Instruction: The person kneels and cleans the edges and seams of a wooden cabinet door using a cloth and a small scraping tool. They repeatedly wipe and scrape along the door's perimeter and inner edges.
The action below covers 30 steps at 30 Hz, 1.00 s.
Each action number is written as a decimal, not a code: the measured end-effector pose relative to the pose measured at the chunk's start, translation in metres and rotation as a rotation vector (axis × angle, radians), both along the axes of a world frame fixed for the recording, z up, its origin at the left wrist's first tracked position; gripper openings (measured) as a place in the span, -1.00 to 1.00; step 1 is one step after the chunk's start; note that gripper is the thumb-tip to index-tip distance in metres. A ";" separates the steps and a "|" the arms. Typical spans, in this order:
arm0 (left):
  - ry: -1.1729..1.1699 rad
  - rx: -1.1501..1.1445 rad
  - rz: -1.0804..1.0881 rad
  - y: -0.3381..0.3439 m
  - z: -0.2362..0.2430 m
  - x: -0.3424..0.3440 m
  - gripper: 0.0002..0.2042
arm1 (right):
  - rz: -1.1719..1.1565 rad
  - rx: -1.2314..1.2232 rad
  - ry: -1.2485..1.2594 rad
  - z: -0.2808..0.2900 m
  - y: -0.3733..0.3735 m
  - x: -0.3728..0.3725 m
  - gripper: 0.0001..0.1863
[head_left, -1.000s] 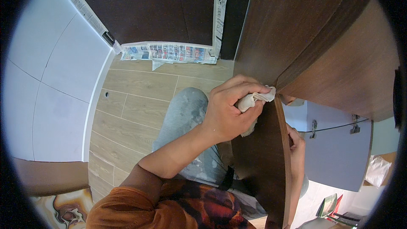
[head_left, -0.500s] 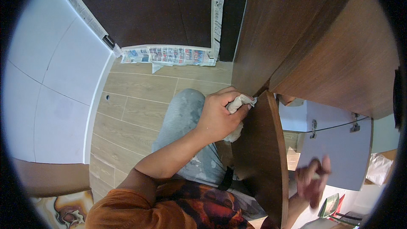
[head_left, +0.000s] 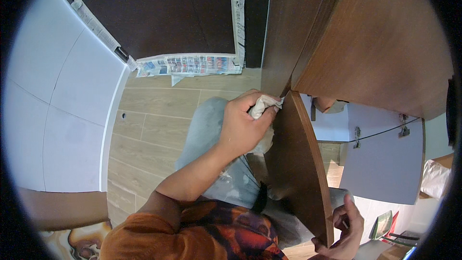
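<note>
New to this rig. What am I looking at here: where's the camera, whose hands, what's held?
No machine here: a person works with bare hands, filmed by a fisheye camera worn on the head, looking down, so straight edges bend. The left hand grips a crumpled white cloth pressed against the edge of a dark wooden panel. The right hand sits at the panel's lower end, near the picture's bottom; whether it grips the panel is unclear. Below are the person's grey-trousered knee, a wood-look floor and newspaper laid along the dark wall.
</note>
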State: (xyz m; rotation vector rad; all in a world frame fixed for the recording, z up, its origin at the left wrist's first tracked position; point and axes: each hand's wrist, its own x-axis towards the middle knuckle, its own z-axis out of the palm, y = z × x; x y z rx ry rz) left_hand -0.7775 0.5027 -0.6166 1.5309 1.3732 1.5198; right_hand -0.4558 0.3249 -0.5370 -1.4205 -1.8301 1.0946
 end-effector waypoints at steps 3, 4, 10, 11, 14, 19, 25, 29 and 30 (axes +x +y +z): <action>-0.186 -0.071 -0.008 0.000 0.011 0.007 -0.84 | -0.297 -0.033 0.080 -0.012 0.002 0.014 0.42; -0.198 -0.061 0.014 0.000 0.013 0.008 -0.84 | -0.490 -0.010 0.137 -0.013 0.004 0.006 0.27; -0.233 -0.101 0.008 -0.001 0.015 0.003 -0.84 | -0.661 0.325 0.249 -0.061 0.068 0.065 0.21; -0.224 -0.095 0.010 -0.003 0.016 0.005 -0.84 | -0.661 0.322 0.302 -0.065 0.082 0.070 0.20; -0.206 -0.069 0.017 -0.008 0.016 0.011 -0.85 | -0.596 0.313 0.481 -0.072 0.113 0.075 0.16; -0.164 0.069 -0.003 -0.012 0.021 0.016 -0.83 | -0.597 0.312 0.561 -0.080 0.136 0.079 0.02; -0.099 0.089 -0.012 -0.014 0.007 0.017 -0.83 | -0.562 0.253 0.544 -0.112 0.128 0.114 -0.16; -0.035 -0.145 -0.025 -0.015 -0.042 0.012 -0.86 | -0.425 0.189 0.992 -0.142 0.138 0.154 -0.32; -0.014 -0.210 -0.015 -0.017 -0.054 0.012 -0.86 | -0.386 0.167 1.089 -0.145 0.143 0.156 -0.35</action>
